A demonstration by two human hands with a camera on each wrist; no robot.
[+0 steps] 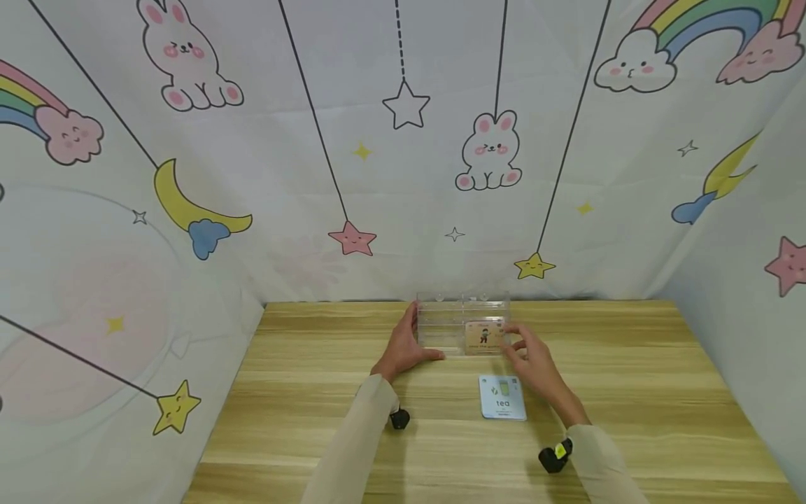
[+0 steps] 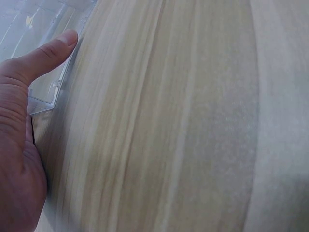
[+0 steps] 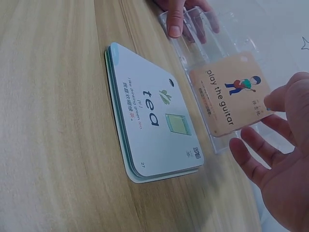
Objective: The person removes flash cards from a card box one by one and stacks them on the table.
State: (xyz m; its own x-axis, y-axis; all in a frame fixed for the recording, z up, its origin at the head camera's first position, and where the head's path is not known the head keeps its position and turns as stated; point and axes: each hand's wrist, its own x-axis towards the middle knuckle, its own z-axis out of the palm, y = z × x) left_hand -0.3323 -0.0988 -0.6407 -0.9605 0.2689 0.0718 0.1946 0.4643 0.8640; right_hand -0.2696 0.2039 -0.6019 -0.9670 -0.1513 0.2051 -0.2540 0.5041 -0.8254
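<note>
A clear plastic box (image 1: 441, 315) with several compartments stands at the back of the table. My left hand (image 1: 404, 348) holds its left side, the thumb (image 2: 50, 50) lying along the front edge. In the front right compartment sits an orange "play the guitar" flashcard (image 3: 234, 94), tilted up. My right hand (image 1: 534, 358) pinches this card's right edge between thumb and fingers; in the right wrist view the other fingers are spread loosely below. Whether more cards lie behind it is hidden. Close in front of the box lies a stack of pale blue flashcards (image 3: 154, 113), with "tea" on top.
The wood-grain table (image 1: 302, 392) reaches back to a white cloth (image 1: 403, 182) printed with bunnies, stars and moons. The same cloth hangs along both sides. A black wrist camera (image 1: 399, 418) is on the left wrist, and another (image 1: 554, 458) on the right.
</note>
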